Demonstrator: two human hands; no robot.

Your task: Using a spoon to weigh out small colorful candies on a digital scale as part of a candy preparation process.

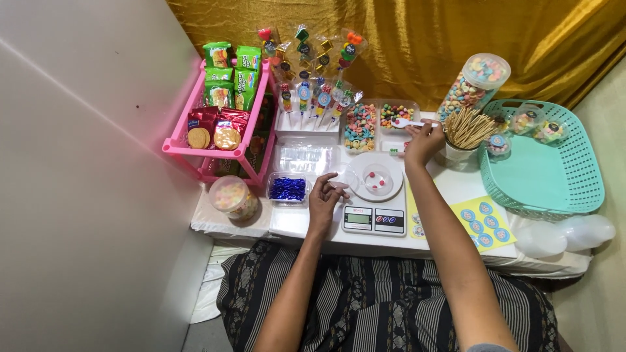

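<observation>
My right hand [422,143] holds a white plastic spoon [405,122] whose bowl reaches over a clear tray of small mixed-colour candies [394,112]. Next to that tray on the left is a clear tray of pastel cereal rings [360,126]. My left hand [324,201] rests on the white table with its fingers on a clear lid [343,177], just left of a white kitchen scale [375,207]. On the scale stands a small clear cup [377,178] with a few red candies inside.
A pink rack [222,154] with snack packets stands at the left, a tub of blue wrapped pieces [287,189] and a round candy jar [231,195] before it. At the right are wooden sticks [468,128], a tilted candy jar [475,85], a teal basket [548,171] and a yellow sticker sheet [486,223].
</observation>
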